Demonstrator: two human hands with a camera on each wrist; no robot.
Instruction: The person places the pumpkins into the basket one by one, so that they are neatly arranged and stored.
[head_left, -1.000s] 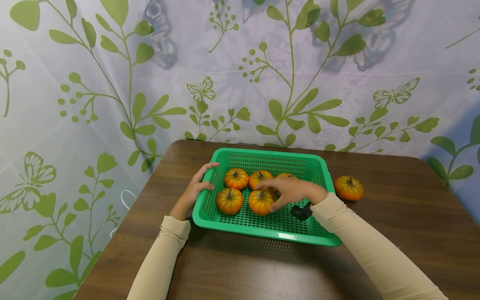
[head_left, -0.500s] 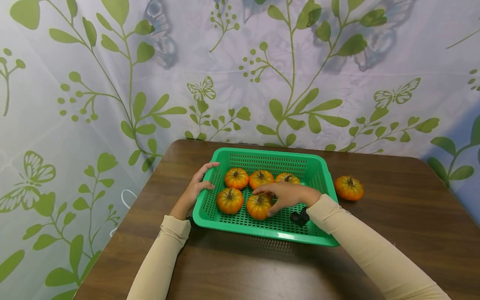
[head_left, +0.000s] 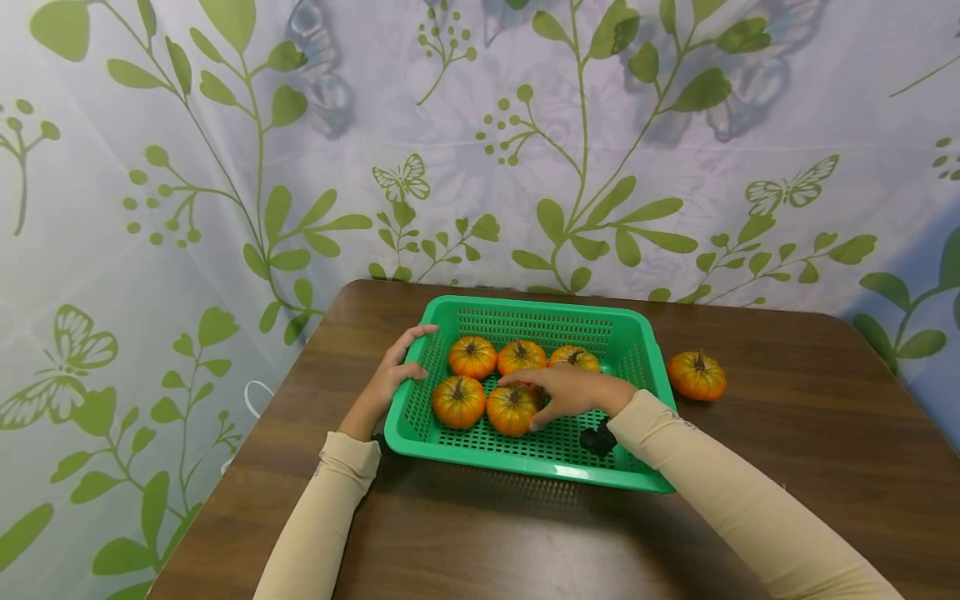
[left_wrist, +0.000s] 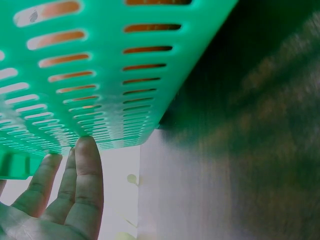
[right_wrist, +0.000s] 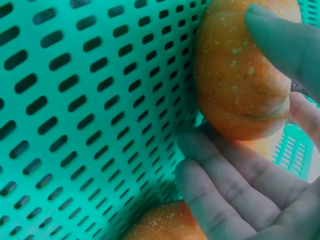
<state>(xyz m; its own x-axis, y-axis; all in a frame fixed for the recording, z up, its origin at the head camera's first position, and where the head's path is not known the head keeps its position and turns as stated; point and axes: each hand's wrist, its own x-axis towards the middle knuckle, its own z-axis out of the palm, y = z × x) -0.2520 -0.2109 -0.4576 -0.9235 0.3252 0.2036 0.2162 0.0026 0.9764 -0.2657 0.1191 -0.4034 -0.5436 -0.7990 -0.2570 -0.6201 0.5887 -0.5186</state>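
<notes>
A green plastic basket point(head_left: 525, 477) with slotted walls stands on the table, with several small orange pumpkins in it. My left hand point(head_left: 395, 371) holds its left side: the thumb reaches over the rim, and in the left wrist view the fingers point(left_wrist: 89, 175) lie against the outer wall. Inside the basket my right hand point(head_left: 573, 388) grips the front-row pumpkin point(head_left: 512, 410), thumb on one side and fingers on the other. That pumpkin point(right_wrist: 240, 75) sits on the slotted floor in the right wrist view. Left of it is another pumpkin point(head_left: 458, 402); three more form the back row.
One more pumpkin point(head_left: 697, 376) lies on the brown wooden table point(head_left: 795, 400), right of the basket. A leaf-patterned cloth point(head_left: 465, 150) hangs behind the table. A white cable point(head_left: 258, 390) shows past the left table edge. The black wrist camera point(head_left: 597, 437) hangs under my right wrist.
My right hand has shifted the front-row pumpkin slightly left, closer to the pumpkin beside it. The back-right pumpkin now shows more fully. My left hand has stayed on the basket.
</notes>
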